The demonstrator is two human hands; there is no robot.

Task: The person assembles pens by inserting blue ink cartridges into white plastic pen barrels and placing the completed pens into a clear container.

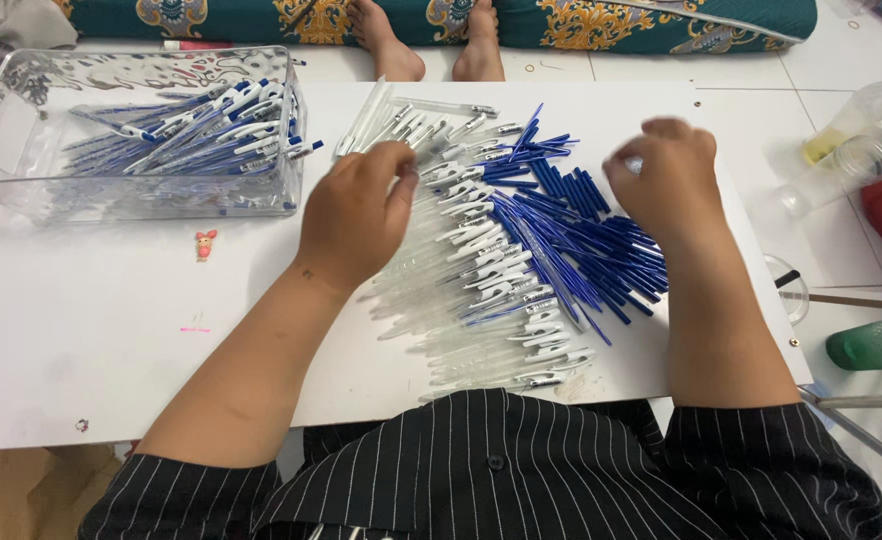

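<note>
On the left of the white desk [111,330] stands a clear box [21,190] with finished pens. The left hand [356,215] rests on clear pen barrels [461,310], fingers curled together. Blue refills [581,260] lie beside them. The right hand [666,175] pinches a small pale piece.

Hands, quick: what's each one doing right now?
Left hand: fingers curled down onto the clear pen barrels; grip cannot be told.
Right hand: closed, a small pale part showing at its fingertips, above the blue refills.
</note>
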